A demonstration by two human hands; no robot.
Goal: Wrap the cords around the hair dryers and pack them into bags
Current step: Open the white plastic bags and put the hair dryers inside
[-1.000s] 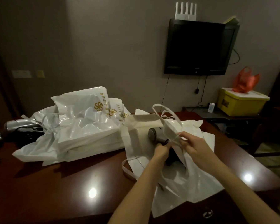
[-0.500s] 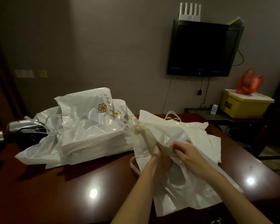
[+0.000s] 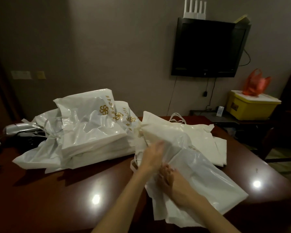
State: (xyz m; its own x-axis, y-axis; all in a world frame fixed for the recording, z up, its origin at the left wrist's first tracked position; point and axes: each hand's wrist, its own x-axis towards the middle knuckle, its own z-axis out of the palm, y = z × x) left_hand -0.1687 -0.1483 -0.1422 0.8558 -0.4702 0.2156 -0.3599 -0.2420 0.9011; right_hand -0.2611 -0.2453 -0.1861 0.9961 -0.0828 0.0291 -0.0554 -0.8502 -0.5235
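A glossy white plastic carrier bag (image 3: pixel 200 179) is lying flat on the dark reddish-brown polished surface (image 3: pixel 74 195), its long axis running from the near right edge toward the far left, where its mouth is bunched. The left hand (image 3: pixel 152 157) is being laid on the bag's upper part; it is blurred, and its fingers (image 3: pixel 160 144) appear to be stretched forward over the plastic, though whether anything is being pinched cannot be told. The right hand (image 3: pixel 173 184) is being pressed down on the bag's near portion, its fingers (image 3: pixel 166 169) curled and bunching the plastic.

No hair dryer can be seen in this bag; what it holds is hidden by the plastic. Under and behind it, further white bags with looped handles (image 3: pixel 198 132) are being spread out. To the left, a heap of white bags with gold printed emblems (image 3: pixel 91 128) is being piled, touching the near bag's bunched end. At the far left edge, a silver-grey hair dryer (image 3: pixel 17 131) is lying with its barrel roughly sideways, beside a dark coil of cord (image 3: pixel 29 142).
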